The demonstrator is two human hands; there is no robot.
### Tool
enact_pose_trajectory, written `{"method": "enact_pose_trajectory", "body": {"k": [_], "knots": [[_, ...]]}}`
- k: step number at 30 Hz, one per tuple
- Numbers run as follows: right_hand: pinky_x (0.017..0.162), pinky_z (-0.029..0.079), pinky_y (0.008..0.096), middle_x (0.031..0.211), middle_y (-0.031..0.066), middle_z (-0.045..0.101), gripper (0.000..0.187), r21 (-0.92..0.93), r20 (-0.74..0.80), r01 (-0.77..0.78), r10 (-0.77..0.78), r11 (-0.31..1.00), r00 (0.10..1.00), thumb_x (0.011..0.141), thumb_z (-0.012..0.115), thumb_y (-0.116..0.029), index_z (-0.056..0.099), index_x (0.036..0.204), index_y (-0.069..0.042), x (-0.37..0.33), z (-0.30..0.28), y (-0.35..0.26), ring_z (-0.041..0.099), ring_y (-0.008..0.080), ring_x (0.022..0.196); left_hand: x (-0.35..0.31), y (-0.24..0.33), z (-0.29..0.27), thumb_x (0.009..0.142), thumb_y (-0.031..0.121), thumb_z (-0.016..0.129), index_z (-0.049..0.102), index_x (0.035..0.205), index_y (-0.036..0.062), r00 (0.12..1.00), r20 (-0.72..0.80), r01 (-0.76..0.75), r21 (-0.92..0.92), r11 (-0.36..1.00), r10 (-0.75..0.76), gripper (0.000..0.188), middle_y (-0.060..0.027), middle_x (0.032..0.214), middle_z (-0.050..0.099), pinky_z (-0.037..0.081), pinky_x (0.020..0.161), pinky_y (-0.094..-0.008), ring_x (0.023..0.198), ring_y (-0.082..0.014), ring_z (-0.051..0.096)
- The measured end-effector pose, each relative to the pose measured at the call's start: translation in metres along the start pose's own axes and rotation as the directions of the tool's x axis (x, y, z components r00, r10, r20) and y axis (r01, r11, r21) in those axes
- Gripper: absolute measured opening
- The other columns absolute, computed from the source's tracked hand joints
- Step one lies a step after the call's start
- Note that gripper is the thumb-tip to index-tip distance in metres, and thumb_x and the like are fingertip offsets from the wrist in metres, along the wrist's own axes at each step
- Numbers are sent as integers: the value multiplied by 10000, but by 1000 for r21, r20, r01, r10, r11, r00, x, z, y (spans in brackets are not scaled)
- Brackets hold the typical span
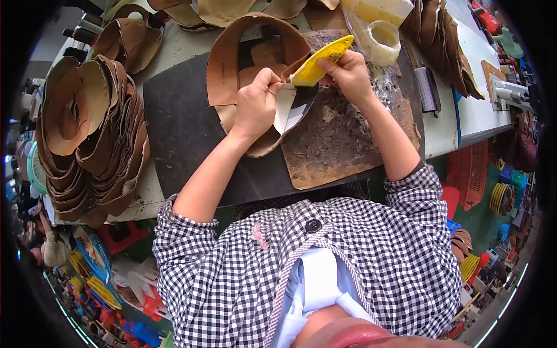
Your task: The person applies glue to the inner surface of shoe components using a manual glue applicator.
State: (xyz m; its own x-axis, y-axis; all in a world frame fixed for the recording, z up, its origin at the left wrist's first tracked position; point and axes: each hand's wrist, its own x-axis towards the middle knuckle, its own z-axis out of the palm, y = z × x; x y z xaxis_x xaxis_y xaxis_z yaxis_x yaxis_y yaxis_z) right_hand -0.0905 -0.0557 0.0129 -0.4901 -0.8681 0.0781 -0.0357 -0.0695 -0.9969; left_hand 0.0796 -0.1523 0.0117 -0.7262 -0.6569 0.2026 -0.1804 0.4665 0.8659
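A brown leather shoe upper [223, 72], looped into a ring with a pale lining, lies in front of me on the dark mat. My left hand [256, 108] is closed in a pinch on the edge of the upper, on the ring's inner side. Between thumb and fingers, my right hand [350, 79] grips a flat yellow piece with a curved edge and a dotted surface [318, 65]. The lower tip of this yellow piece is close to my left fingertips, by the leather edge. Whether it touches the leather cannot be made out.
Under the work are a black mat [174, 116] and a stained brown board [331, 153]. Stacked brown uppers [119, 156] stand at the left, with more [444, 49] at the far right. A cloudy plastic container [383, 43] sits behind my right hand. A red crate [467, 174] is below, right.
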Motion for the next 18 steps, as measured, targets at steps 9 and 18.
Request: {"method": "enact_pose_trajectory", "body": {"k": [9, 18], "knots": [[469, 429, 182, 688, 29, 603, 138, -85, 137, 91, -79, 992, 987, 779, 597, -117, 594, 839, 7, 9, -2, -9, 517, 50, 522, -1, -1, -4, 774, 38, 500, 475, 760, 28, 998, 53, -24, -3, 1000, 24, 30, -152, 618, 533, 417, 527, -306, 573, -262, 553], [482, 463, 193, 719, 47, 608, 155, 59, 111, 31, -38, 998, 993, 784, 591, -127, 588, 850, 13, -5, -4, -10, 549, 70, 553, 0, -14, 1, 791, 104, 510, 517, 752, 8, 969, 24, 246, -169, 954, -246, 104, -85, 617, 564, 401, 537, -262, 577, -144, 533]]}}
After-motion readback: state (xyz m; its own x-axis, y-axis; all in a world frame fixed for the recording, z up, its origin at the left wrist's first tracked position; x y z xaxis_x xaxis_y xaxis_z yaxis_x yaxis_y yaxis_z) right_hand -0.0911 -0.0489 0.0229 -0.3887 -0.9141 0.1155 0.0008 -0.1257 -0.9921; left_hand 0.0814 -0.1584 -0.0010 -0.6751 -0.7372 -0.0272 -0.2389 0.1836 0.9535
